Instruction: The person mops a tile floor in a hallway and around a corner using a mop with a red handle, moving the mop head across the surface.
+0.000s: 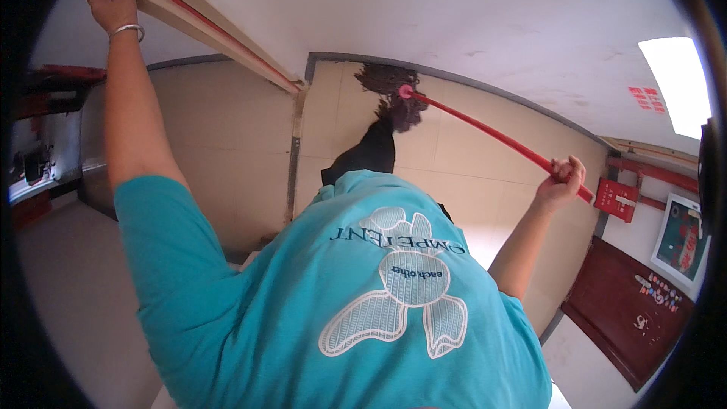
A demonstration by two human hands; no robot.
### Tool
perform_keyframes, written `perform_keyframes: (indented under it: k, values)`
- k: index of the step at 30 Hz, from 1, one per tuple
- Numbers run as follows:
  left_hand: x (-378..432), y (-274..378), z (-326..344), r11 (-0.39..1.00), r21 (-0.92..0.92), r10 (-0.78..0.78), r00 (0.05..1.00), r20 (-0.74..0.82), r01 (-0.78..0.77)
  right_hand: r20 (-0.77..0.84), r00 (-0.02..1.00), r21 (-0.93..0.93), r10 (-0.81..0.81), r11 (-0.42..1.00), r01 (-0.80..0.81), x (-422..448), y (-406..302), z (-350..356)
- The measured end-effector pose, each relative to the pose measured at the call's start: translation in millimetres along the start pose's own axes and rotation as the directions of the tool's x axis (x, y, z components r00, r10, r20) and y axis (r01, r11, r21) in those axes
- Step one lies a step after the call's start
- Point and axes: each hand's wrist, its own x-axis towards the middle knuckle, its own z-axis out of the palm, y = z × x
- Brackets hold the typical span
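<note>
My right hand (562, 182) is closed around the red handle (483, 126) of a mop, near its upper end. The handle slants down to a pink socket, and the dark, stringy mop head (397, 88) lies on the beige tiled floor beside the grey skirting. At the upper left, my left hand (115, 3) grips the edge of a cream door frame (216, 34) with a red strip along it. A silvery bangle circles that wrist. Black legwear shows below my turquoise T-shirt, close to the mop head; my feet cannot be made out clearly.
A white wall (454, 11) with scuffs and red writing runs along the floor. To the right are a small red box (616, 200), red pipes, a framed panel and a dark red surface (619, 307) with small objects. A dark threshold strip (293, 176) crosses the floor by the frame.
</note>
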Motion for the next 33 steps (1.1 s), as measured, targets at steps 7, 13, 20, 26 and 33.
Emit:
perform_keyframes:
  k: [7,13,20,26,33]
  values:
    - [-13,-4,3,0.999,-0.051,0.007,0.995,-0.104,-0.012,-0.097,0.995,0.024,-0.004,1.000,0.006,30,11,-54]
    - [-20,6,-12,0.999,-0.033,0.006,0.998,-0.058,-0.008,-0.189,0.981,0.028,0.049,0.999,-0.044,55,20,-90]
    - [-30,23,-29,0.993,-0.045,-0.109,0.993,-0.046,0.107,-0.349,0.933,0.034,0.085,0.996,-0.078,74,19,-83]
    - [-32,36,-33,0.980,-0.146,-0.143,0.989,-0.047,0.135,-0.296,0.955,-0.017,-0.008,1.000,0.003,71,23,-60]
    - [-25,39,-14,0.945,-0.278,-0.188,0.982,-0.023,0.175,-0.237,0.967,0.030,0.098,0.995,-0.094,122,30,-27]
